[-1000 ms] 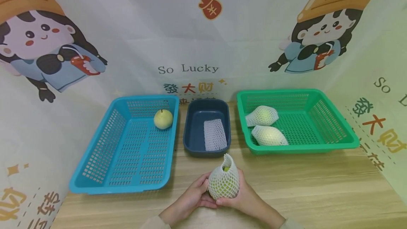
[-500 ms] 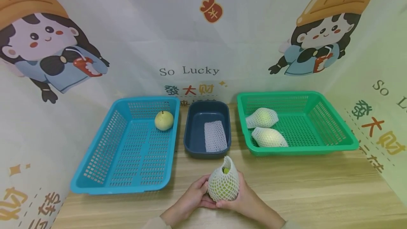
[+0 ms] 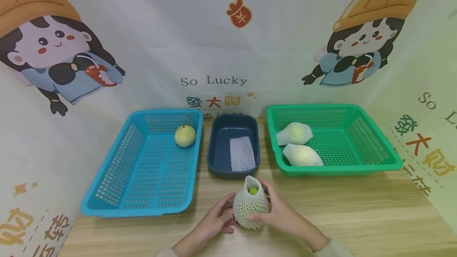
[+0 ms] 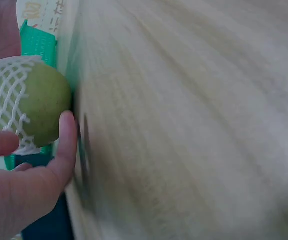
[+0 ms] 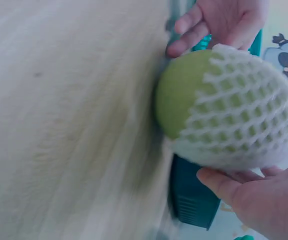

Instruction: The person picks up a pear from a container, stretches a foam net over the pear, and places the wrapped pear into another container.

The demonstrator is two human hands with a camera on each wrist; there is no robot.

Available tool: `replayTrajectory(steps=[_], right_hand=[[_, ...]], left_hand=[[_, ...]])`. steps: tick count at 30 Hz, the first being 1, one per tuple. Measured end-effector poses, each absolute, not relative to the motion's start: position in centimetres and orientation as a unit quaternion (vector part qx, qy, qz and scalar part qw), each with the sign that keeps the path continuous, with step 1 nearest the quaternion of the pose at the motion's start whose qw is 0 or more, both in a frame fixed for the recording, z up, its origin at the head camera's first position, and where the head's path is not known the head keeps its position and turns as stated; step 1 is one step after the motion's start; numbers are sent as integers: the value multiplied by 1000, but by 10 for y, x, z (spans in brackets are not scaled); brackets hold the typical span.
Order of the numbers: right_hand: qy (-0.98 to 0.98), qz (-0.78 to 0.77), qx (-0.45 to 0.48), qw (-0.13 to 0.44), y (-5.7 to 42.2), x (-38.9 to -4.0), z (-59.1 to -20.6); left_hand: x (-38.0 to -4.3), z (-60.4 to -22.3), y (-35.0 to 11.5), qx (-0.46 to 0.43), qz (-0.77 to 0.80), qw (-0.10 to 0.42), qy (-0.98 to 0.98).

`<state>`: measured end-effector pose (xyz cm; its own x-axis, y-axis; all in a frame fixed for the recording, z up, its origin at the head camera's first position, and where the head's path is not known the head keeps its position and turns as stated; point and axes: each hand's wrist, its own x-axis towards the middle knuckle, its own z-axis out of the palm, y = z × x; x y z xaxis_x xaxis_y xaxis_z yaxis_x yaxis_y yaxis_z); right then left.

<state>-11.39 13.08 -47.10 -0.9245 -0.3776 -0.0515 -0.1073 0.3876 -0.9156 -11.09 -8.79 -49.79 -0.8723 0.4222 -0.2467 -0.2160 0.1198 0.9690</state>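
Note:
In the head view, a pear in a white foam fruit net point(image 3: 250, 211) is between both hands, its green top showing through the net's opening. My right hand point(image 3: 282, 213) grips it from the right, thumb across the front and fingers behind. My left hand point(image 3: 216, 219) is at its left side with fingers loosely bent, a fingertip right at the bare lower end in the left wrist view. Both wrist views show this bare green end point(image 5: 181, 95) sticking out of the net. A flat foam net point(image 3: 242, 154) lies in the navy box point(image 3: 219, 142) behind.
At left, a blue basket point(image 3: 139, 212) holds one bare pear point(image 3: 185, 136). A green basket point(image 3: 342, 168) at right holds two netted pears, one behind point(image 3: 296, 133) and one in front point(image 3: 303, 156). A printed cloth backs the wooden table point(image 3: 357, 217).
The left hand has loosened and drawn slightly left of the pear. My right hand has shifted up its side, and the netted pear has turned a little, with its net tip moving left.

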Motion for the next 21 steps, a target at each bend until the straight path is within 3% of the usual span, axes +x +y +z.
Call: replayTrajectory(steps=[10, 21], right_hand=[[830, -510, -195, 115, 128, -119, -469], [823, -511, -208, 135, 132, -120, -483]], left_hand=[[-119, -484, -88, 229, 551, 137, 790], [-120, -496, -83, 245, 534, 125, 800]])
